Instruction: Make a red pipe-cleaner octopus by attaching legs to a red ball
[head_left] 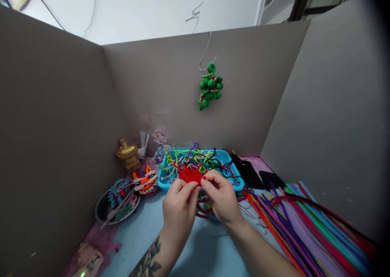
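Note:
A red fuzzy piece (191,174), apparently shaped from pipe cleaners, is held up in front of the blue basket. My left hand (180,206) pinches its lower edge between thumb and fingers. My right hand (222,195) is closed on its right corner, fingertips close to those of my left hand. Below and behind my hands lie some dark red pipe cleaners (202,216), partly covered by the fingers. The blue basket (163,183) holds a tangle of green, yellow, black and purple pipe cleaner pieces.
Long loose pipe cleaners (304,224) spread across the right side. A metal bowl (99,212) with tools stands left, near an orange and cream craft figure (146,181) and a wooden pot (128,157). A green ornament (210,88) hangs from a wire. Grey panels enclose the table.

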A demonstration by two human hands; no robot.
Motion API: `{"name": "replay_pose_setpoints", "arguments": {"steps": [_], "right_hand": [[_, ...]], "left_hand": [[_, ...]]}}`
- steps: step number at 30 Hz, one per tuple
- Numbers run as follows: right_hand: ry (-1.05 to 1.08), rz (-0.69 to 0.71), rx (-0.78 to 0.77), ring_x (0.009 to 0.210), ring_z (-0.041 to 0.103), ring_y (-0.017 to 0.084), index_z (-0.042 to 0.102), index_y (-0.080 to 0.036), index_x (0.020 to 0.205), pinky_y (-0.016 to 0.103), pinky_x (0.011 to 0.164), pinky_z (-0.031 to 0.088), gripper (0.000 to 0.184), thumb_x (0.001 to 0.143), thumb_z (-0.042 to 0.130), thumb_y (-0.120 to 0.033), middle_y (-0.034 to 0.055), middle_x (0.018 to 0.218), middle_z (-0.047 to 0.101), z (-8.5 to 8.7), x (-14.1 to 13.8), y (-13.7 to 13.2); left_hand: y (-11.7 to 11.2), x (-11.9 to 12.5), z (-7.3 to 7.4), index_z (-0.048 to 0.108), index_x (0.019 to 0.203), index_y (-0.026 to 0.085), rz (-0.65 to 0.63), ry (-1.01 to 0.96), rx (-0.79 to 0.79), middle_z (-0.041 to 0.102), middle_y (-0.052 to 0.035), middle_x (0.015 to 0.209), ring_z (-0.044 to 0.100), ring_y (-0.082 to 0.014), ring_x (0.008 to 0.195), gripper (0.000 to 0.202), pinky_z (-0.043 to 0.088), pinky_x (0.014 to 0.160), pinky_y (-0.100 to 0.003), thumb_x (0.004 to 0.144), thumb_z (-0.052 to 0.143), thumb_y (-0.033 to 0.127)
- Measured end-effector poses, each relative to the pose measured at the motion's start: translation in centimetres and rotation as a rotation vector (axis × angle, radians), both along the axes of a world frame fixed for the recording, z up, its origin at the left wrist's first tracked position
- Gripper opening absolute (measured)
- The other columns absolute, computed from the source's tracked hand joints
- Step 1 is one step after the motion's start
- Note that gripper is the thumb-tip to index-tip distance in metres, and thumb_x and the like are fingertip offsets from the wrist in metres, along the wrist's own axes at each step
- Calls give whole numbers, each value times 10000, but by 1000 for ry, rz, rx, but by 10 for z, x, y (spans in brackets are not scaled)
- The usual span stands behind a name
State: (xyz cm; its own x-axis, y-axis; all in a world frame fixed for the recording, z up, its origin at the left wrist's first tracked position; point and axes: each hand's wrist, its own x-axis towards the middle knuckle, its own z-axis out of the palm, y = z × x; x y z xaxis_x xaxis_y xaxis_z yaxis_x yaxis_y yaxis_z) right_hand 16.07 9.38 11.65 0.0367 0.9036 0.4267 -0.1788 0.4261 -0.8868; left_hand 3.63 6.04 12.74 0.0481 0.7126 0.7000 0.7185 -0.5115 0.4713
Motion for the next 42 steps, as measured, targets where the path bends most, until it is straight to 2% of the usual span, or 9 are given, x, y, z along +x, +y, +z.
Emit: {"name": "replay_pose_setpoints", "arguments": {"steps": [9,14,20,24,27,30,33,42], "right_hand": [[66,121,-103,577,440,98,627,-179,712,215,514,354,174,782,651,-336,-11,712,519,-2,0,0],[128,92,-191,561,443,96,600,-173,699,212,519,361,197,738,691,-343,-24,643,521,-5,-6,0],[286,144,-334,433,286,60,552,-171,616,197,427,217,262,674,713,-371,-80,472,395,4,-9,-6],[291,199,-372,419,276,52,540,-168,622,190,420,206,286,668,728,-379,-90,446,383,8,-8,-7],[312,156,-338,407,294,44,551,-185,728,176,399,219,278,659,747,-370,-92,513,425,9,-9,-6],[281,59,-227,455,406,63,549,-209,787,178,421,319,278,662,754,-348,-64,625,514,6,-11,-5],[163,2,-146,524,490,98,593,-208,790,211,488,409,197,713,717,-340,-30,670,573,2,-10,-5],[-42,-68,-128,744,610,178,725,-208,835,297,696,471,132,771,654,-298,40,819,688,-4,-5,-4]], "left_hand": [[2,-1,8,652,825,185,30,28,-48,551,-23,737,543,-141,674,148,430,626,-243,871,521,237],[2,-2,8,654,805,187,36,58,-38,532,-17,712,531,-137,647,159,423,602,-233,869,520,241],[2,-2,4,655,816,188,29,96,26,535,-15,699,521,-135,645,177,408,603,-230,888,499,230],[3,-4,3,662,844,197,36,121,43,544,-13,701,513,-134,647,177,406,618,-236,893,494,227],[5,-4,3,661,845,197,21,90,6,546,-15,714,515,-132,656,172,414,617,-235,887,496,215],[5,-4,4,659,817,194,17,44,-16,543,-15,712,520,-135,659,157,423,621,-241,873,514,220],[5,-3,7,660,806,191,15,10,-8,552,-16,709,531,-140,660,144,423,619,-244,862,533,229],[5,-5,6,660,806,186,45,50,61,541,-15,697,511,-137,642,151,409,615,-244,869,525,217]]}}
